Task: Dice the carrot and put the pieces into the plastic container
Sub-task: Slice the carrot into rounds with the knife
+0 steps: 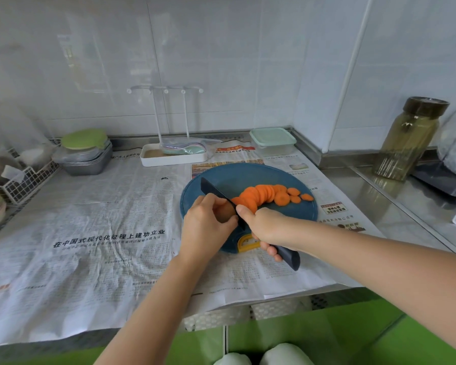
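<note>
A row of orange carrot slices (269,194) lies across the round blue cutting board (248,175). My right hand (267,229) grips the dark handle of a knife (213,192), whose black blade points up-left across the board. My left hand (208,222) is curled over the uncut carrot end just left of the blade; that end is mostly hidden by its fingers. A clear plastic container with a pale green lid (273,140) stands shut at the back, beyond the board.
Newspaper (111,227) covers the counter. A white rack tray (171,154) and a stack of grey trays with a green lid (86,151) sit at the back. A wire basket (24,180) is at left, a glass jar (408,138) at right.
</note>
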### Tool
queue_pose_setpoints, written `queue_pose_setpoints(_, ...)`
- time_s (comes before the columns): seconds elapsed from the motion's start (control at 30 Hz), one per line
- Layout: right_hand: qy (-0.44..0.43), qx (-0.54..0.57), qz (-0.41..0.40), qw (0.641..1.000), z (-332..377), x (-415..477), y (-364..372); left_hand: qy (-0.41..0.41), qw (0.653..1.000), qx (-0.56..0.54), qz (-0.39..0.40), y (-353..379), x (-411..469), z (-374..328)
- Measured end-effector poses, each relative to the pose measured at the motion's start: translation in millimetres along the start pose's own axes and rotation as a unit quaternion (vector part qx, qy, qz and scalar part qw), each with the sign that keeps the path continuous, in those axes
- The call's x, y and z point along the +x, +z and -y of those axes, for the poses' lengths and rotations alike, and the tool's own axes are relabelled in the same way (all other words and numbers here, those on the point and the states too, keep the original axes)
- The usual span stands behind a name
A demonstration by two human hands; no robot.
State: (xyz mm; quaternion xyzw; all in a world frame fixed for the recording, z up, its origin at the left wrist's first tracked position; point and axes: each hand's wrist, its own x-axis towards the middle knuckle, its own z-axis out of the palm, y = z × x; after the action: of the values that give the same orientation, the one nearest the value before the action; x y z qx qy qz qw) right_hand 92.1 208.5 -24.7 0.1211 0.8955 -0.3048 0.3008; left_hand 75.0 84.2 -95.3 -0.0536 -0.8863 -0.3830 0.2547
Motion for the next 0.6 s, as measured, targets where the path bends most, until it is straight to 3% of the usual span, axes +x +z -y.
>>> queue_pose_setpoints(0.1,-0.019,-0.022,-0.007,1.0,-3.1,-1.2,0.1,-0.047,0.998,-0.042,0.009,-1.2,0.6,2.1)
queue_pose_setpoints(0.2,-0.089,0.07,-0.009,0.994,-14.9,6.5,-4.4,-0.053,0.997,-0.057,0.01,-3.6,0.2,4.5)
queue_pose_setpoints(0.37,-0.074,0.165,0.043,0.983,-26.8,4.0,-10.0,-0.064,0.997,-0.052,0.005,-7.9,1.6,6.7)
queue_pose_setpoints(0.6,-0.141,0.173,0.013,0.975,-37.8,-13.4,-28.7,-0.087,0.995,-0.053,0.007,-11.2,-0.2,9.4)
